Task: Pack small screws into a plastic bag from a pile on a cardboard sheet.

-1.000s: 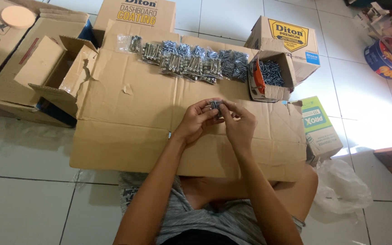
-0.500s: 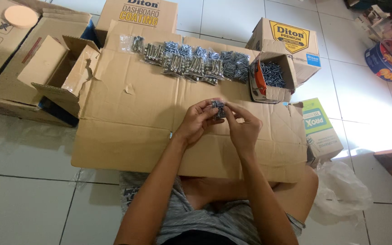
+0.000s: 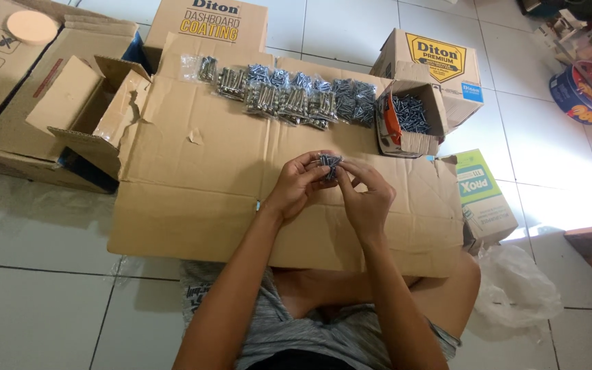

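I see both hands raised together over the middle of the cardboard sheet (image 3: 193, 199) that lies flat on the tiled floor. My left hand (image 3: 298, 183) and right hand (image 3: 364, 199) meet at a small bundle of screws (image 3: 329, 163), each hand pinching it with its fingertips, so the bundle sits between them just above the sheet. Along the far edge of the sheet lies a row of packets (image 3: 289, 99), small clear bags of screws laid side by side. Just right of that row an open box (image 3: 416, 123) tilts toward me with loose screws inside. A green carton (image 3: 482, 199) stands at the sheet's right edge, with a crumpled plastic bag (image 3: 515, 291) near it. An empty open box (image 3: 97, 113) sits at the left.
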